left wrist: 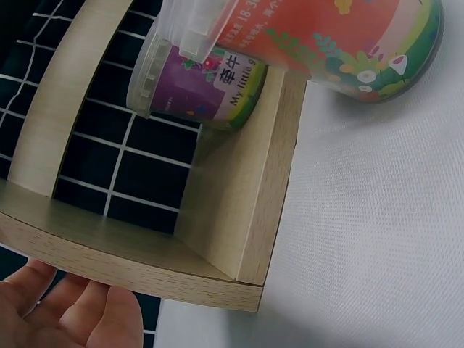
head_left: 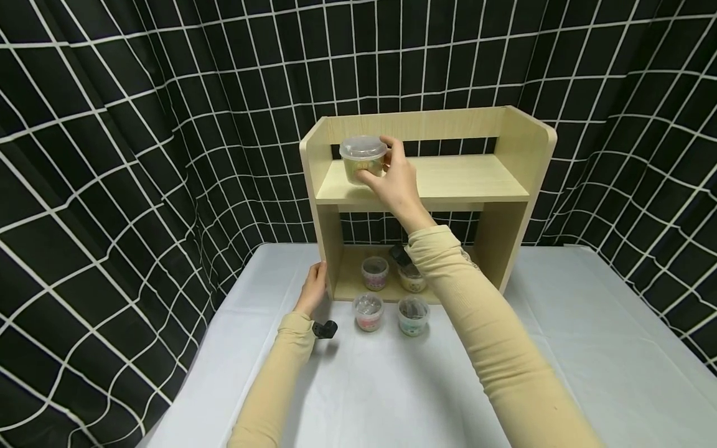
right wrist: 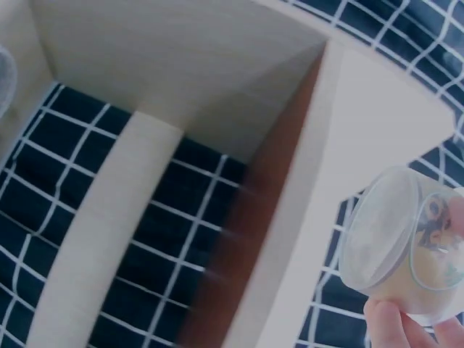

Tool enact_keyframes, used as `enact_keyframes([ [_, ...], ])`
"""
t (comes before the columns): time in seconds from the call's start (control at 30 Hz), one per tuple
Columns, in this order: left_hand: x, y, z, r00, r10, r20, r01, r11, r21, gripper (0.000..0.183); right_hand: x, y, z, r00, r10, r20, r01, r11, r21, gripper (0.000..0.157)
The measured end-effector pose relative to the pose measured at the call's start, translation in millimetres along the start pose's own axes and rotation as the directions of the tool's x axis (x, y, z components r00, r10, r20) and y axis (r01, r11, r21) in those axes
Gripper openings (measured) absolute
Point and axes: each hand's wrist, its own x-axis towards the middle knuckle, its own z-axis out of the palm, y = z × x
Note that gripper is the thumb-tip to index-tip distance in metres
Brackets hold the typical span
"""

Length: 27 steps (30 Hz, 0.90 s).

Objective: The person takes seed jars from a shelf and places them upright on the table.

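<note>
My right hand (head_left: 399, 186) grips a clear lidded plastic cup (head_left: 358, 165) with a yellow-green label, thumb on the near side and fingers round its right. It is held up over the left part of the wooden shelf's (head_left: 465, 177) upper board. In the right wrist view the cup (right wrist: 384, 239) is tilted, with fingertips (right wrist: 388, 322) on its wall. My left hand (head_left: 312, 291) is low beside the shelf's left side panel (head_left: 322, 218); in the left wrist view its loosely bent fingers (left wrist: 90, 312) are right at the panel's edge.
On the lower board stand a purple-labelled cup (head_left: 374, 274) and a yellowish cup (head_left: 413, 280), partly covered by the right wrist's camera. In front, on the white tablecloth (head_left: 386, 386), are a red-labelled cup (head_left: 368, 314) and a teal-labelled cup (head_left: 413, 318). Black gridded curtain (head_left: 269, 81) surrounds the table.
</note>
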Motion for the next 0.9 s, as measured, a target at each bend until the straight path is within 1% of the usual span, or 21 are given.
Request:
enact_keyframes([
  [0.13,1.6,-1.9,0.3,1.000,-0.004,-0.005,0.004,1.000,-0.023,0.062,-3.3,-8.5,-6.5,0.999,-0.031,-0.019,0.032,0.999,0.037,0.073],
  [0.27,3.0,-4.8,0.6,1.000,-0.008,-0.004,0.008,1.000,-0.025,0.064,-12.3,-9.9,-12.1,0.995,-0.085,-0.046,0.088,0.994,0.066,0.073],
  [0.43,1.2,-4.6,0.6,1.000,-0.018,-0.011,0.018,1.000,-0.021,0.063,-32.5,-4.0,-19.2,0.986,-0.156,-0.050,0.160,0.983,0.093,0.071],
  [0.57,0.7,-2.9,0.0,1.000,-0.031,-0.004,0.031,0.999,-0.038,0.063,-51.3,3.1,-27.0,0.981,-0.191,-0.040,0.194,0.975,0.111,0.070],
  [0.67,2.0,-3.6,-0.2,0.999,-0.045,0.001,0.045,0.998,-0.032,0.065,-64.3,10.1,-33.9,0.982,-0.187,-0.032,0.189,0.975,0.117,0.071],
  [0.77,2.8,-4.2,0.0,0.999,-0.046,0.000,0.046,0.999,-0.018,0.066,-76.1,16.3,-41.3,0.987,-0.158,-0.022,0.160,0.980,0.121,0.071],
  [0.9,3.0,-5.5,-0.2,0.999,-0.042,-0.011,0.042,0.999,-0.013,0.064,-94.0,14.3,-52.2,0.993,-0.117,-0.008,0.117,0.986,0.123,0.071],
])
